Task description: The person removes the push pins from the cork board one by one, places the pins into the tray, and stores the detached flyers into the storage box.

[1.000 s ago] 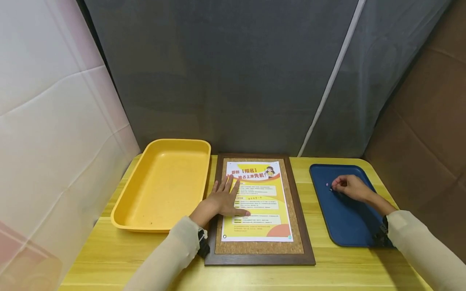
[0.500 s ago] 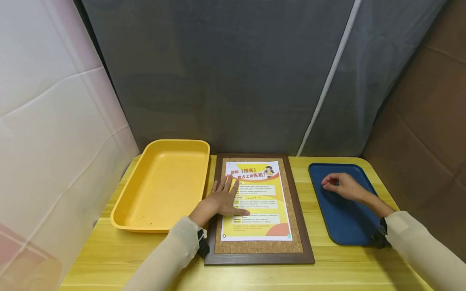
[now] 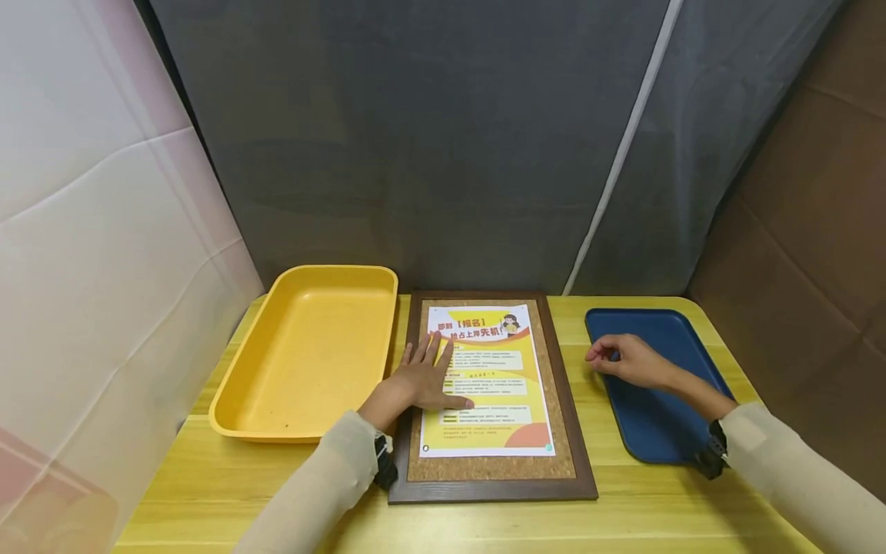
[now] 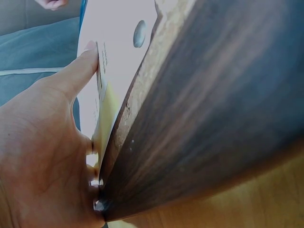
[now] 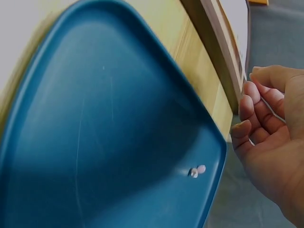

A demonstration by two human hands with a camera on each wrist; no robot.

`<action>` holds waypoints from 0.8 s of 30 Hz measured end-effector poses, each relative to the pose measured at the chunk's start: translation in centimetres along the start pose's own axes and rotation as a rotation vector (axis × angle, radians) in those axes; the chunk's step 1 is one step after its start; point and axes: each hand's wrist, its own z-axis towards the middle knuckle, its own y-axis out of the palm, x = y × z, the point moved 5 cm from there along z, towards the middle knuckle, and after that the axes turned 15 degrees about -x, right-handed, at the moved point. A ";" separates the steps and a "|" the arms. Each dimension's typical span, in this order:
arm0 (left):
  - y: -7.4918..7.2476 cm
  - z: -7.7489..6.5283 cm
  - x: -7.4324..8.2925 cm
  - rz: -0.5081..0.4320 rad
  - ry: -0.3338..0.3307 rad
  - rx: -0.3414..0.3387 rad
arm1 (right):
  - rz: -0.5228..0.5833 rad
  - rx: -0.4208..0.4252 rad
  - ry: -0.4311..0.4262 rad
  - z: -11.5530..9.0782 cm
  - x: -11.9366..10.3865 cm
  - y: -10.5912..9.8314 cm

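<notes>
My left hand (image 3: 422,385) lies with spread fingers on a yellow and white poster (image 3: 494,431), pressing it against a cork board (image 3: 484,469) with a dark wood frame. In the left wrist view its thumb (image 4: 80,71) reaches along the paper. Over the left edge of the blue tray (image 3: 671,423) hovers my right hand (image 3: 633,363), fingers curled and thumb against the index fingertip. Whether anything is pinched there is hidden. Small pale pink and white pieces, perhaps push pins (image 5: 197,171), lie in the tray in the right wrist view.
A yellow tray (image 3: 235,425) stands left of the board. Everything sits on a light wooden table (image 3: 277,481). A grey curtain (image 3: 415,154) hangs behind, with a pale panel (image 3: 124,231) at the left and a brown one (image 3: 810,231) at the right.
My right hand has lifted from the small pieces in the blue tray and moved left towards the board, fingertips together. My left hand stays on the poster.
</notes>
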 end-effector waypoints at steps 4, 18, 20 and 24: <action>-0.1 -0.1 0.0 0.003 0.001 -0.001 | 0.006 -0.029 -0.024 0.2 -0.8 0.5; -0.1 0.0 0.0 0.011 -0.004 -0.004 | 0.075 -0.163 -0.180 0.6 -5.1 3.5; 0.0 0.1 0.0 0.011 -0.003 -0.002 | 0.080 -0.176 -0.195 0.6 -5.6 4.0; 0.1 0.3 -0.1 0.007 0.000 -0.002 | 0.072 -0.207 -0.221 0.6 -6.3 4.9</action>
